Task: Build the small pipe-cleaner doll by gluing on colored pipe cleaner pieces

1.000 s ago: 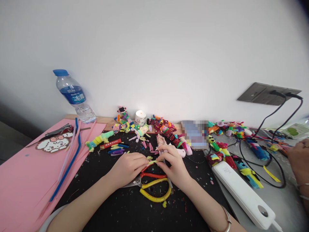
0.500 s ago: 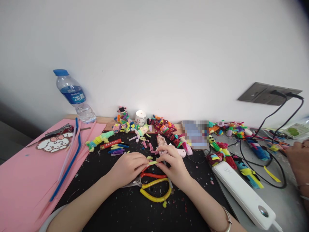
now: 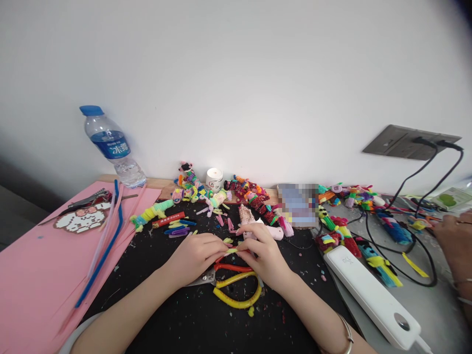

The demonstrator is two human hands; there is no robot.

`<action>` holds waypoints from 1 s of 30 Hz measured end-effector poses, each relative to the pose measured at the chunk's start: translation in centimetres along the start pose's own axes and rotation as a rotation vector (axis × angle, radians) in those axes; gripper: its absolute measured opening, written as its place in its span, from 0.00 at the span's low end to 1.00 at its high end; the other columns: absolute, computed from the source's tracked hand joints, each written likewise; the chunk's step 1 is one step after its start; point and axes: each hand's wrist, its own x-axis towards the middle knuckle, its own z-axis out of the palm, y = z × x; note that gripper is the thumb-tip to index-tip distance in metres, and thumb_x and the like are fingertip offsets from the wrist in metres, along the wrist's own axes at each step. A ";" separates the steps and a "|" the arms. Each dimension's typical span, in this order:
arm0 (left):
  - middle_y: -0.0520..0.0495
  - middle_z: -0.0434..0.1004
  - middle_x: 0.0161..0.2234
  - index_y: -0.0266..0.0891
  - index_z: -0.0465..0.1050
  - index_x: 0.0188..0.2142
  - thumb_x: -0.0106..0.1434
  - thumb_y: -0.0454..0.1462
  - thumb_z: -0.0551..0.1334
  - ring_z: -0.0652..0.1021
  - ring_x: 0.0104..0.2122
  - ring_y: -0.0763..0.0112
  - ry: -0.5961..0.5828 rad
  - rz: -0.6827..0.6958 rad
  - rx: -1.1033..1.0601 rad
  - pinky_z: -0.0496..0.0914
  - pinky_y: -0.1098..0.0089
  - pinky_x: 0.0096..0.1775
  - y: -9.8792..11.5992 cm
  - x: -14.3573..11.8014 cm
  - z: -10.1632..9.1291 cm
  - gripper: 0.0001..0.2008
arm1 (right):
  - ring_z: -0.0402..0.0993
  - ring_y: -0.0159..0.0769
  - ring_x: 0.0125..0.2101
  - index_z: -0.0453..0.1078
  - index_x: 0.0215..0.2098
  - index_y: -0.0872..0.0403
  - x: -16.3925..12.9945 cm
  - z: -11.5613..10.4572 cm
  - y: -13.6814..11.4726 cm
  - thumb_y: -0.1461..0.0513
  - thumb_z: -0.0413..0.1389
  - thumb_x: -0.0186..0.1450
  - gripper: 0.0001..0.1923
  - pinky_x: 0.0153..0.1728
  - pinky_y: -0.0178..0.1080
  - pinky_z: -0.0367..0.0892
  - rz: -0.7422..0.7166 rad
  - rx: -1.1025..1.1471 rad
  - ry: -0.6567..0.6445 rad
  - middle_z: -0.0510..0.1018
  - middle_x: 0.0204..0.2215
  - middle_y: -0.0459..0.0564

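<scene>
A short yellow-green pipe cleaner piece (image 3: pixel 231 250) is pinched between the fingertips of both hands over the black mat (image 3: pixel 177 319). My left hand (image 3: pixel 201 253) holds its left end, and my right hand (image 3: pixel 261 250) grips the right end. Just below the fingers lie scissors (image 3: pixel 238 297) with red and yellow handles, their blades partly under my left hand. Beyond my right hand rests a pale pink tool (image 3: pixel 273 232), partly covered by the hand. Cut pipe cleaner pieces (image 3: pixel 180 228) in blue, purple and yellow lie past my left hand.
Fuzzy pipe cleaner figures (image 3: pixel 254 194) line the wall side. A water bottle (image 3: pixel 114 147) and long pipe cleaners (image 3: pixel 99 260) are at left on pink paper (image 3: pixel 33 275). To the right are a white power strip (image 3: pixel 372 295), black cables (image 3: pixel 368 231) and another person's hand (image 3: pixel 455 241).
My right hand has shifted very slightly left, toward my left hand. Both hands still pinch the pipe cleaner piece; the other person's hand at right has moved a little.
</scene>
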 end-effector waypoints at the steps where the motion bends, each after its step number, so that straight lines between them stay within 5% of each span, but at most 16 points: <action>1: 0.46 0.81 0.35 0.38 0.76 0.36 0.68 0.34 0.55 0.79 0.35 0.69 -0.003 0.006 0.000 0.72 0.71 0.37 0.0 0.0 0.0 0.11 | 0.68 0.41 0.44 0.72 0.29 0.51 0.0 0.0 0.0 0.67 0.57 0.63 0.06 0.45 0.46 0.67 -0.003 -0.005 -0.006 0.74 0.42 0.52; 23: 0.46 0.81 0.34 0.37 0.76 0.37 0.69 0.35 0.52 0.79 0.34 0.69 0.076 -0.006 0.081 0.74 0.69 0.38 -0.3 0.2 -0.2 0.13 | 0.69 0.42 0.43 0.72 0.36 0.50 0.1 -0.3 0.2 0.67 0.59 0.61 0.06 0.44 0.47 0.67 0.085 0.007 0.056 0.74 0.41 0.51; 30: 0.46 0.81 0.34 0.38 0.76 0.36 0.68 0.36 0.54 0.80 0.34 0.67 0.233 -0.192 0.147 0.74 0.69 0.38 -0.9 0.0 -0.7 0.12 | 0.69 0.43 0.44 0.73 0.39 0.50 0.1 -0.4 0.2 0.67 0.56 0.62 0.09 0.45 0.47 0.68 0.156 -0.014 0.127 0.74 0.42 0.52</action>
